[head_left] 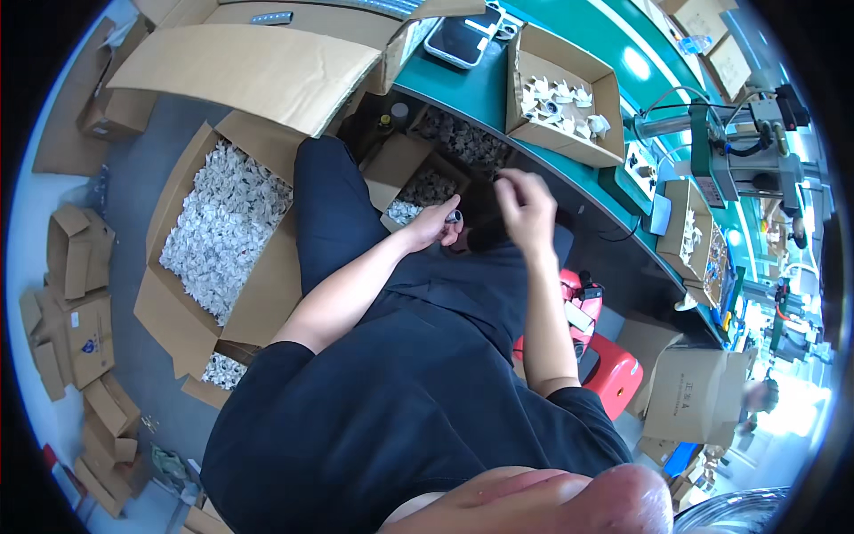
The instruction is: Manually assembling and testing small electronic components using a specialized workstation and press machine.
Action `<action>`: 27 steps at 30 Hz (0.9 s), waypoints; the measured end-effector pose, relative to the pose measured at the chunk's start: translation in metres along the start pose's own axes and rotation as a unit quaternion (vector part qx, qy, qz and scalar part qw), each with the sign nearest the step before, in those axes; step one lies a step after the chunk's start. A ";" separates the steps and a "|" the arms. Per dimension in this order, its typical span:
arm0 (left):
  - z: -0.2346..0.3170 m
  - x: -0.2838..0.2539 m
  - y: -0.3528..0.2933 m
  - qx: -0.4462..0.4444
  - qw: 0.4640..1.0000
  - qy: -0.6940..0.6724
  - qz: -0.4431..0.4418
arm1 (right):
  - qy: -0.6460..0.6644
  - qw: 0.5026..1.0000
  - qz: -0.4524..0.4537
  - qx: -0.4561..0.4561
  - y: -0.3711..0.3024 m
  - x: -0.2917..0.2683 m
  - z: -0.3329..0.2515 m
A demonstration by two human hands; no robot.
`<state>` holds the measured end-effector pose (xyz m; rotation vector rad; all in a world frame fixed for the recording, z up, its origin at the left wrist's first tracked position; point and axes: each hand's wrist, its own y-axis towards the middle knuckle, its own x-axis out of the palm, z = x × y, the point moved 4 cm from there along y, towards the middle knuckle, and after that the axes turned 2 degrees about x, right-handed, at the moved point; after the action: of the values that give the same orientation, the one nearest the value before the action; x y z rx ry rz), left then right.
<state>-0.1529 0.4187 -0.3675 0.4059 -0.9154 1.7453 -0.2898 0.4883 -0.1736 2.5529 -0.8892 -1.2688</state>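
My left hand (429, 228) is closed around a small part with a round, dark end (455, 216), held above my lap. To its right and slightly higher, my right hand (527, 206) has its fingers pinched together. A small dark spot shows at those fingertips; I cannot make out what it is. Just beyond my left hand, under the bench, sits an open cardboard box (389, 169) with dark small parts (429, 188) and whitish small parts (405, 212) inside. More greyish parts (463, 141) lie behind it in the shade.
A large open carton (169, 191) full of white plastic parts (227, 222) stands left of my leg. On the green bench (480, 93) are a phone (463, 40) and a shallow box (560, 142) of white pieces. Bench machinery (712, 151) and a red object (614, 374) are at right.
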 end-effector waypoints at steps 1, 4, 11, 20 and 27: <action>0.000 0.001 0.000 0.010 1.000 0.020 -0.014 | 0.062 0.990 -0.067 0.111 -0.017 0.020 0.007; 0.006 0.016 -0.003 -0.002 0.995 0.097 0.014 | 0.087 0.973 -0.144 0.157 -0.063 0.053 0.031; -0.007 0.022 0.010 -0.030 0.989 0.144 -0.001 | 0.095 0.975 -0.110 0.170 -0.082 0.051 0.032; -0.013 0.021 0.021 -0.048 0.980 0.184 -0.056 | -0.029 0.922 0.328 0.203 0.012 -0.172 0.079; -0.020 0.017 0.019 -0.077 0.972 0.217 -0.050 | -0.040 0.933 0.220 0.282 0.050 -0.206 0.109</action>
<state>-0.1735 0.4420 -0.3762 -0.0344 -0.6936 1.5718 -0.4914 0.5784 -0.0834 2.4460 -1.9541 -1.0944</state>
